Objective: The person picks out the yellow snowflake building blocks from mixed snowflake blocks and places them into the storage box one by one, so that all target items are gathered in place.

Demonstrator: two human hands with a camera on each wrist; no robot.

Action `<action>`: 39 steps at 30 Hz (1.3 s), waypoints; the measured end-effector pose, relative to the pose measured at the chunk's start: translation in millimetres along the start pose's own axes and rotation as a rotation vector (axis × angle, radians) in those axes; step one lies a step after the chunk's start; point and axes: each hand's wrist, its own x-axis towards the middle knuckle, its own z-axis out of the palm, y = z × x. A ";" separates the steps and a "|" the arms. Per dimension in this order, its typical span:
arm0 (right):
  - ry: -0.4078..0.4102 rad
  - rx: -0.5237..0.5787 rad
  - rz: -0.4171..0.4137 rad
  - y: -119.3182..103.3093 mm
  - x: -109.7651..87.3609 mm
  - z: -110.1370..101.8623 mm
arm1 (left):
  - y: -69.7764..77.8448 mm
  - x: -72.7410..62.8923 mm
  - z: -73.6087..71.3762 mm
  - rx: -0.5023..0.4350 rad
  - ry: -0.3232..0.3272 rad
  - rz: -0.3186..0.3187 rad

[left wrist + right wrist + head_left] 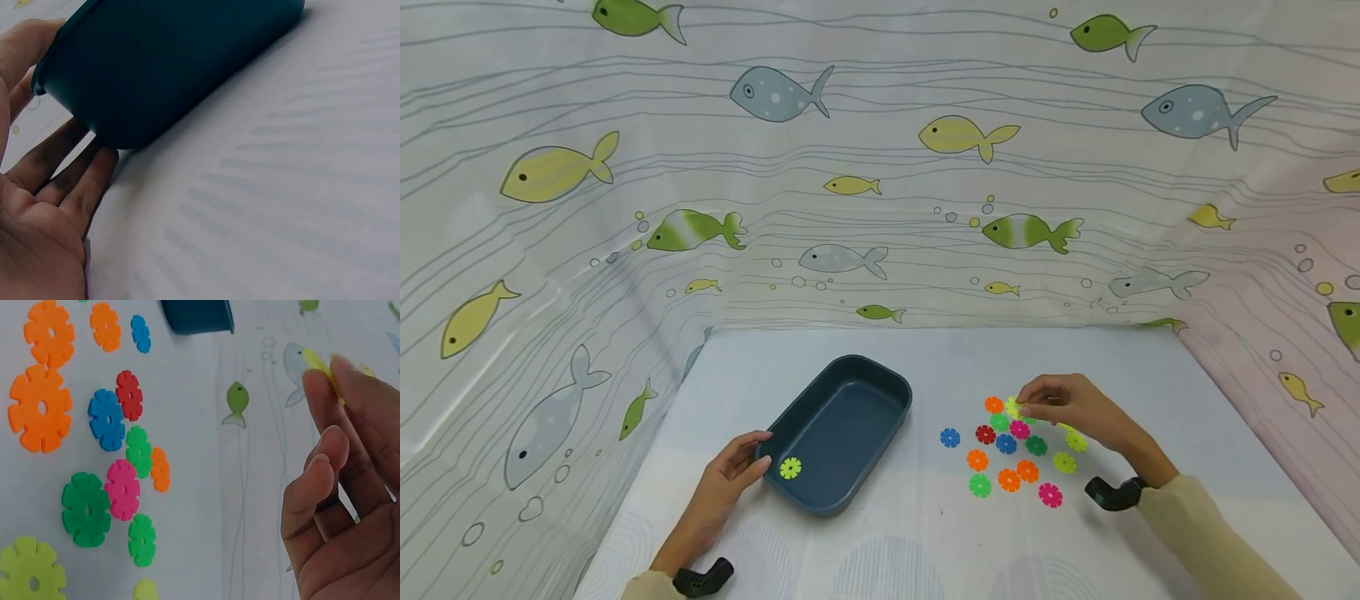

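A dark blue tray [880, 387] lies on the white table with one yellow-green snowflake disc [790, 468] inside its near corner. My left hand [730, 477] holds the tray's near left corner, with the fingers under the tray's wall [156, 69] in the left wrist view. To the right lie several coloured discs [1009, 480]. Just above that cluster, my right hand [1060, 404] pinches a yellow disc [319, 365] between thumb and fingers.
A curtain with a fish print [850, 167] walls the table at the back and on both sides. Orange, blue, red, green and pink discs [106, 419] are spread on the table below my right hand.
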 end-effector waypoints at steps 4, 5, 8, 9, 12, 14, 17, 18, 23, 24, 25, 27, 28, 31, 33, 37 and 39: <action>-0.023 0.017 -0.020 -2.7 5.7 2.5 | -0.4 0.1 0.1 0.003 0.001 0.000; -0.028 0.024 -0.023 -3.6 7.1 3.3 | -0.6 0.2 0.0 0.005 0.001 0.002; -0.045 0.041 -0.024 -6.6 11.5 5.7 | -1.1 0.4 -0.3 0.008 0.000 0.005; -0.051 0.045 -0.027 -7.8 12.7 6.5 | -1.4 0.5 -0.4 0.007 -0.002 0.006; -0.070 0.062 -0.047 -10.8 16.3 8.7 | -1.6 0.7 -0.6 0.008 -0.002 0.010; -0.083 0.073 -0.062 -12.5 18.2 10.0 | -1.4 0.7 -0.5 0.009 -0.002 0.012; -0.101 0.092 -0.081 -13.7 21.3 12.1 | -0.7 0.1 0.0 0.012 -0.002 0.012; -0.106 0.097 -0.085 -14.4 22.3 12.8 | -0.5 -0.1 0.1 0.013 -0.001 0.011; -0.133 0.113 -0.108 -19.6 26.5 16.6 | -0.3 -0.7 0.5 0.012 -0.002 0.005; -0.141 0.122 -0.110 -20.6 27.4 17.7 | -0.4 -0.8 0.5 0.014 0.001 0.003; -0.148 0.131 -0.110 -21.5 28.3 18.6 | -0.4 -0.9 0.5 0.014 0.001 0.000; -0.164 0.156 -0.110 -23.0 30.0 20.8 | -0.4 -1.0 0.6 0.013 0.006 -0.004; -0.170 0.168 -0.108 -23.8 30.8 22.0 | -0.6 -1.0 0.7 0.015 0.007 -0.005; -0.181 0.183 -0.112 -25.3 33.3 25.6 | -0.7 -1.1 0.8 0.017 0.005 -0.005; -0.182 0.185 -0.117 -26.6 34.9 28.1 | -0.5 -1.1 1.0 0.019 0.006 -0.006; -0.194 0.200 -0.138 -29.0 38.9 33.4 | 0.1 -1.5 1.5 0.021 0.007 -0.011; -0.205 0.217 -0.148 -29.9 41.3 36.1 | 0.1 -1.4 1.5 0.021 0.007 -0.011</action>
